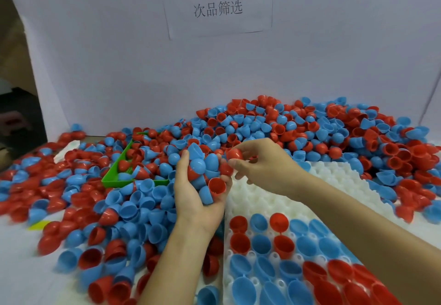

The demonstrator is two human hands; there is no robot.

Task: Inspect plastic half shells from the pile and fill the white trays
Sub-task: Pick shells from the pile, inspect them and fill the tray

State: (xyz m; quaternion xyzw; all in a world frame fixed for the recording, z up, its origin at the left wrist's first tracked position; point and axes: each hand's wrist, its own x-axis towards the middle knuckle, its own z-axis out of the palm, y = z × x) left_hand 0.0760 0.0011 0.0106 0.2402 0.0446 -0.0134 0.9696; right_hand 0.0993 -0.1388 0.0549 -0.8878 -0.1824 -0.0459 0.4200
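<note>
- Left hand, palm up, fingers curled round a clump of shells.
- Right hand pinches a red shell, at 12 o'clock of the tray.
- Pile spreads from 9 to 2 o'clock.

The pile of half shells across the middle of the frame is a mix of bright red and sky blue. The tray at lower right is white, its near pockets filled with red and blue shells in patches. A green bin sits left of centre. The backboard is pale grey-white, with a white paper sign at top centre printed in dark grey characters. A yellow scrap shows at lower left.
</note>
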